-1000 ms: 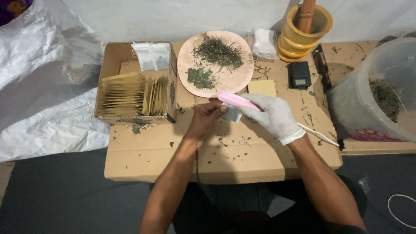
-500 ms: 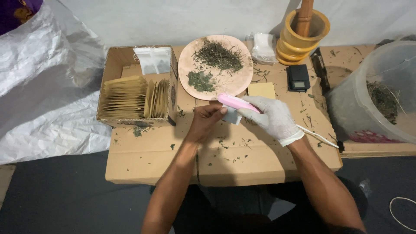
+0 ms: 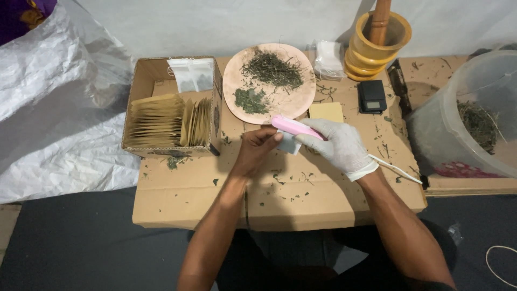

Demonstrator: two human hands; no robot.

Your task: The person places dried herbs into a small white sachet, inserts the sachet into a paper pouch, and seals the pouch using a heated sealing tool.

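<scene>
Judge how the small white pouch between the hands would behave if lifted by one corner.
The small white pouch looks thin and soft, so it would probably flop. It likely weighs little, being flat. The left hand and the gloved right hand with the pink tool both steady it, which suggests it shifts easily.

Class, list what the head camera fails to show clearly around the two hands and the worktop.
- Small white pouch: mostly covered by the left hand and the pink tool.
- Right hand: its grip on the tool is hidden by the glove.
- Clear tub: cut off by the right edge.
- Black scale: display too small to read.
</scene>
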